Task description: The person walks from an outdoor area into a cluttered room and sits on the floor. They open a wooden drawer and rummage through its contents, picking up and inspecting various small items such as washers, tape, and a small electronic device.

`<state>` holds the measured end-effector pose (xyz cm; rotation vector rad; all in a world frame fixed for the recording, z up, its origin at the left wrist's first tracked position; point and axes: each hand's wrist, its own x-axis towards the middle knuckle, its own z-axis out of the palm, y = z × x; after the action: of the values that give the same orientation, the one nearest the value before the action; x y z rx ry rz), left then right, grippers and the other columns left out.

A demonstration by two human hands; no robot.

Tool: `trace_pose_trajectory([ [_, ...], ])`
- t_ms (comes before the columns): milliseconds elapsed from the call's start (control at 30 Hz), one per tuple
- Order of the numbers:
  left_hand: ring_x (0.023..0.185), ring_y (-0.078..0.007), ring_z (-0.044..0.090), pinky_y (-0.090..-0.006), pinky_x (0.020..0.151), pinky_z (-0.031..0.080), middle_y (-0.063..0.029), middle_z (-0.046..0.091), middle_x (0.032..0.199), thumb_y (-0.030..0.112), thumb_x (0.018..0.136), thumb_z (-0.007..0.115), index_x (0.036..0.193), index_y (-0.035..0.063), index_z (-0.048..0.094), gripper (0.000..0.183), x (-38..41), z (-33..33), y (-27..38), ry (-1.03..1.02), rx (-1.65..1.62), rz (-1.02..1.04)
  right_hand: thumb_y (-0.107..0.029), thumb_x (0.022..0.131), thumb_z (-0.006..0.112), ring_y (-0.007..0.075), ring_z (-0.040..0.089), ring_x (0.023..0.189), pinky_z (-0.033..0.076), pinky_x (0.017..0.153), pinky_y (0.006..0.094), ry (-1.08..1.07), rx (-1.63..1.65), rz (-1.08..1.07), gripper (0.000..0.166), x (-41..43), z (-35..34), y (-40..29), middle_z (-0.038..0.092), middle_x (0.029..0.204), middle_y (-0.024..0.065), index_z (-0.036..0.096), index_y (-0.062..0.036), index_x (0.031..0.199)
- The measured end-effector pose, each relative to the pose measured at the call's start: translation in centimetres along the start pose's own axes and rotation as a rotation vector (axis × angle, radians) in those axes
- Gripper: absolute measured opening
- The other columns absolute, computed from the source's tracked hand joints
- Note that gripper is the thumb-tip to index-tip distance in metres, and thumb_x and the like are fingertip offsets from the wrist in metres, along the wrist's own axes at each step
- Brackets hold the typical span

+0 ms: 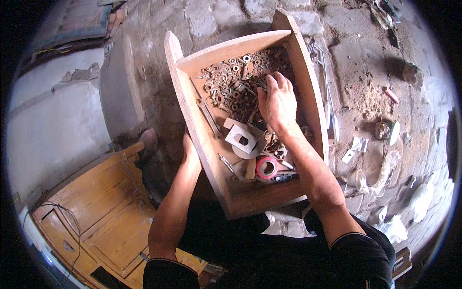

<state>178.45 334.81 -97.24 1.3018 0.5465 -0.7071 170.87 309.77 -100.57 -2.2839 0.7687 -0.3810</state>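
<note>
A wooden drawer (196, 112) is held tilted in front of me. My left hand (190, 146) grips it from outside its left wall, with the fingers hidden behind the wood. Inside, my right hand (279, 103) hovers over or touches a heap of nuts, bolts and washers (236, 83); thumb and fingers are apart, and nothing shows between them. Along the left wall lies a wrench (209, 117). Nearer me are a metal plate with a slot (241, 139), a red-edged roll of tape (267, 168) and a thin metal tool (226, 162).
A yellow-brown wooden cabinet piece (112, 213) with a dark cable (74, 220) lies at lower left. Right of the drawer, a metal frame (327, 86) rests on the rough stone floor (346, 72). White plastic bags (393, 229) and small scraps are scattered at right.
</note>
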Motion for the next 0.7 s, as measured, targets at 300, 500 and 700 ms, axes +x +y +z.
trace_pose_trajectory([
  [300, 0.102, -0.0182, 0.057, -0.0313, 0.091, 0.045, -0.0045, 0.058, 0.115, 0.034, 0.100, 0.038, 0.128, 0.0072, 0.049, 0.040, 1.8, -1.8, -1.0, -0.407, -1.741, -0.607, -0.035, 0.089, 0.056, 0.0445, 0.041, 0.122, 0.040, 0.101, 0.0451, -0.110, -0.142, 0.077, 0.054, 3.0, 3.1, 1.8, 0.041, 0.137, 0.0233, 0.047, -0.0009, 0.130],
  [500, 0.107, -0.0218, 0.055, -0.0338, 0.095, 0.043, -0.0095, 0.058, 0.116, 0.026, 0.097, 0.042, 0.125, 0.0054, 0.052, 0.036, 2.0, -3.5, -0.4, -0.188, -2.532, -0.714, -0.047, 0.088, 0.052, 0.0369, 0.035, 0.127, 0.027, 0.107, 0.0480, -0.102, 0.028, 0.040, 0.061, 3.0, 5.2, -2.7, 0.041, 0.136, 0.0196, 0.047, -0.0045, 0.131],
  [700, 0.115, -0.0288, 0.050, -0.0439, 0.102, 0.034, -0.0151, 0.056, 0.123, 0.023, 0.091, 0.045, 0.121, 0.0039, 0.057, 0.037, 0.8, 1.1, 0.2, -0.021, -2.838, -1.129, -0.048, 0.091, 0.046, 0.0360, 0.028, 0.136, 0.016, 0.113, 0.0495, -0.254, 0.087, -0.110, 0.064, 1.7, 5.0, -5.9, 0.036, 0.142, 0.0230, 0.044, -0.0007, 0.134],
])
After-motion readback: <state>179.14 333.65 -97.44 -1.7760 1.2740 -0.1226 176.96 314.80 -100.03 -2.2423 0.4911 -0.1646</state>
